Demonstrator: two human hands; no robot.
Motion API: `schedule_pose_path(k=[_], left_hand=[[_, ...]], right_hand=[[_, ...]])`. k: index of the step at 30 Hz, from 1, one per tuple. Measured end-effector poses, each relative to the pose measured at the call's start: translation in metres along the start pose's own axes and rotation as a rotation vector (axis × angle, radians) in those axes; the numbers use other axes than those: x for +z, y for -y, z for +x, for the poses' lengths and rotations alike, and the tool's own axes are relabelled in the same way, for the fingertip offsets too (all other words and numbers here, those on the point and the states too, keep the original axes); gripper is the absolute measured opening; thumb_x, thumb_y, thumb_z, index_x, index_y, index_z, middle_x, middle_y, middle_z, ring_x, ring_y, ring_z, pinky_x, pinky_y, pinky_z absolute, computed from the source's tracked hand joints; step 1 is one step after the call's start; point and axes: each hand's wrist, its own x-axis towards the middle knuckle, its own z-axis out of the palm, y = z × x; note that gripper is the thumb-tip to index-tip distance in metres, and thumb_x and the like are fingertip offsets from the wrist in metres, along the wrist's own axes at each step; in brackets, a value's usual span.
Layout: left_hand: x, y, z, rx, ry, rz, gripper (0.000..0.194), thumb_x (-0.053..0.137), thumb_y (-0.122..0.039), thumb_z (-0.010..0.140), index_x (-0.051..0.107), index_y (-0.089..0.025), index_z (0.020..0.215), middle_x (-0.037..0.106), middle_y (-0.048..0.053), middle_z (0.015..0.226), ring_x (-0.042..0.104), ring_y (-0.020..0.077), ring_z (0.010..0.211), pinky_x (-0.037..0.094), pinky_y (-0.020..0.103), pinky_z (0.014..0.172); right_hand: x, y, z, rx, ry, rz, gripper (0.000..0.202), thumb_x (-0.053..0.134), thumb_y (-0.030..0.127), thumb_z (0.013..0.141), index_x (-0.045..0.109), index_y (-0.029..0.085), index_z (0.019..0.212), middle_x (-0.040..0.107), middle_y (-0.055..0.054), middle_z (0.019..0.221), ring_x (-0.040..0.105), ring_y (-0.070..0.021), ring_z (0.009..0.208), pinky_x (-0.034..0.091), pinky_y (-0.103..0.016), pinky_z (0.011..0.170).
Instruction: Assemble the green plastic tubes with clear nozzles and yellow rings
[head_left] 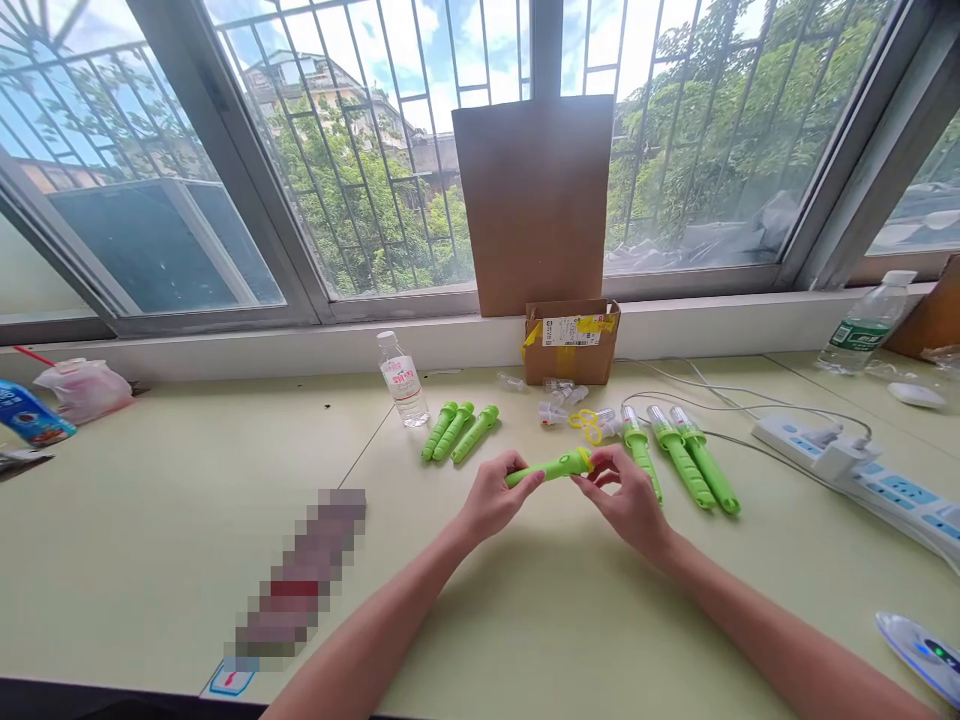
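Observation:
A green flashlight-like tube (551, 469) with a yellow ring at its right end lies across both hands above the table. My left hand (499, 495) is wrapped round its left end. The fingers of my right hand (624, 492) pinch the yellow ring end. Beyond my left hand lie several similar green tubes (474, 434) without clear tips. To the right of my right hand, more green tubes (684, 458) with clear tips lie side by side. Yellow rings (592, 428) and clear plastic caps (553, 412) are scattered behind the hands.
A cardboard box (571, 345) stands by the window sill, with a water bottle (405, 382) to its left. A white power strip (877, 480) with cables lies at right. A blurred dark object (307, 575) is at left, and a white device (919, 650) at the lower right.

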Motion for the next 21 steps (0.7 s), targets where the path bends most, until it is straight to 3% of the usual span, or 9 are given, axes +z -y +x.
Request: schedule_pose_path(k=[13,21], left_hand=[[-0.0033,-0.0062,0.0014,-0.166,0.098,-0.144,0.039,0.057,-0.056,0.078,0.048,-0.018,0.07,0.047,-0.007,0.048,0.039,0.0066,0.036,0.029,0.019,0.038],[-0.0024,-0.0049,0.002,-0.209,0.127,-0.192,0.041,0.055,-0.058,0.079,0.048,-0.019,0.07,0.042,-0.009,0.042,0.033,0.0056,0.034,0.029,0.019,0.04]], right_hand=[[-0.0014,0.0014,-0.0005,-0.007,-0.026,0.025,0.023,0.065,0.041,0.081,0.055,0.02,0.083,0.059,-0.002,0.078,0.061,-0.0152,0.061,0.06,-0.034,0.06],[-0.0012,-0.0008,-0.0004,-0.021,0.012,-0.032,0.028,0.065,0.044,0.08,0.051,0.021,0.088,0.059,-0.002,0.078,0.062,-0.0159,0.061,0.058,-0.032,0.052]])
